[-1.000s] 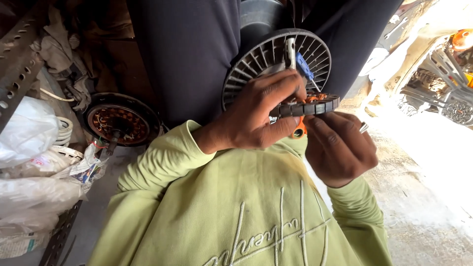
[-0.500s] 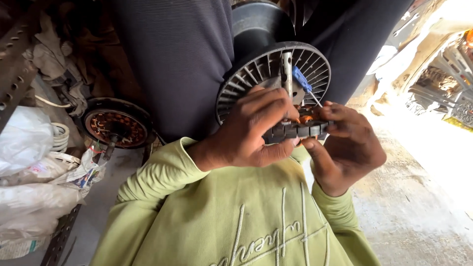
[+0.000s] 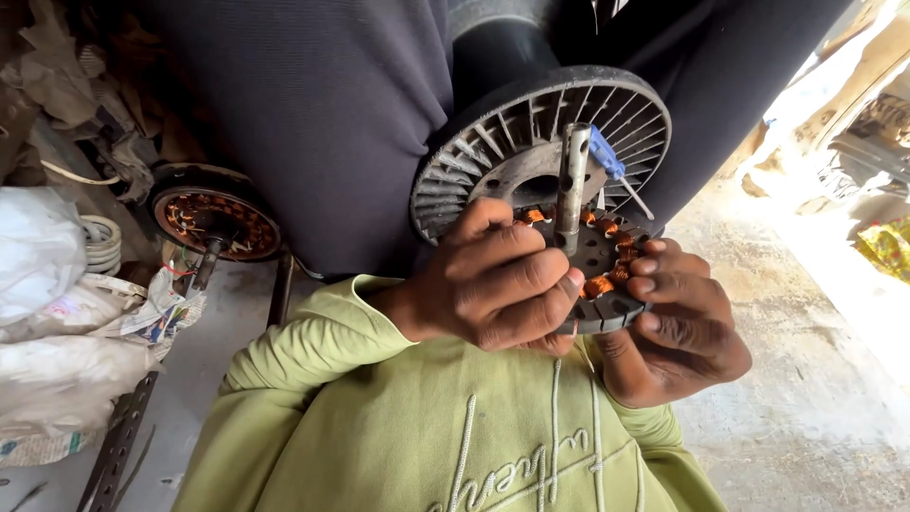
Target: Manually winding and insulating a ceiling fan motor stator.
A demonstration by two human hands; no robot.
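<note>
We see the left hand (image 3: 493, 284) and right hand (image 3: 678, 332) clamped around a copper-wound motor stator (image 3: 602, 275) (steel shaft (image 3: 571, 185) upright), held before a ribbed fan housing (image 3: 531, 142), above a green sweatshirt (image 3: 427, 427).

A rough concrete floor (image 3: 806, 379) is spreading across the lower right, grey, cracked and dusted with grit. Strong daylight is pouring in from two o'clock, bleaching the ground there almost white. At nine o'clock, white plastic sacks (image 3: 47, 313) are lying heaped against each other, with crumpled paper tucked beside them. Just above them, a coil of pale cord (image 3: 100, 244) is resting by the sacks. Toward ten o'clock, a second wound motor core (image 3: 216, 220) with copper coils is sitting on the floor. A perforated metal strip (image 3: 118, 441) is running along the floor at seven o'clock.
</note>
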